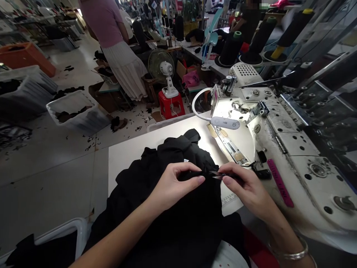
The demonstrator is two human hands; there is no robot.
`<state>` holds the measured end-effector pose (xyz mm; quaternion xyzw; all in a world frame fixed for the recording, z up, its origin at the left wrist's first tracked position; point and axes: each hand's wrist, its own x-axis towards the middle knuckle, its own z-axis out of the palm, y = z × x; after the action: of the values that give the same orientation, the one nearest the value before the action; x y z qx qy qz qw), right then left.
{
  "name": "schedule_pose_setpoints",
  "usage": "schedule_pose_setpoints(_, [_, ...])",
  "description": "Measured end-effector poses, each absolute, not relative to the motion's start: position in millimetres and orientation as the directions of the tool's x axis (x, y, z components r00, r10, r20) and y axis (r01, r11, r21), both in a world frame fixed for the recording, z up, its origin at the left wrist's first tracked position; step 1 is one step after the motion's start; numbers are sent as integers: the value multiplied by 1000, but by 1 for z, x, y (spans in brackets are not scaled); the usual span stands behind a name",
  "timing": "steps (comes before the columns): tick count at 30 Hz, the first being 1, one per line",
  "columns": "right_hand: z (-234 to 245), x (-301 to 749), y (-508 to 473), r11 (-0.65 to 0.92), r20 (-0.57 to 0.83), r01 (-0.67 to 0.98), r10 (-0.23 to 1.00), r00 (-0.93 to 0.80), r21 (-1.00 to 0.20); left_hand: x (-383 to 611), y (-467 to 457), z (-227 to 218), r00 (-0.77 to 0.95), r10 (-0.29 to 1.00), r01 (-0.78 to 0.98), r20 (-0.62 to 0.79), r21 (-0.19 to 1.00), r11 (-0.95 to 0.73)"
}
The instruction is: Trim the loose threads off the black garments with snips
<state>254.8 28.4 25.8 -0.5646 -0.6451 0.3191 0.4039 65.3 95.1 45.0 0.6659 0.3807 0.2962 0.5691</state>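
A heap of black fabric (178, 208) covers the front of the white table and hangs over its near edge. My left hand (178, 182) pinches a fold of this fabric between thumb and fingers. Just to its right, my right hand (245, 186) is closed on a pair of thread snips (216, 175), their pointed metal blades towards the pinched fold. The handle is mostly hidden in my fingers. Close beyond my right hand stands a white sewing machine (279, 149), with a lit lamp (225, 123) on a bent neck over its plate.
Cones of black thread (230, 50) stand behind the machine. Past the white table (125, 152) are a fan (167, 70) on a red stool (172, 103) and a standing person (111, 41). White bins (80, 119) and fabric scraps lie on the floor at left.
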Motion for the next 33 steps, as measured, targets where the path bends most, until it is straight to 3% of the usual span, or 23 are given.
schedule_pose_setpoints(33, [24, 244, 33, 206, 221, 399, 975, -8, -894, 65, 92, 44, 570, 819, 176, -61, 983, -50])
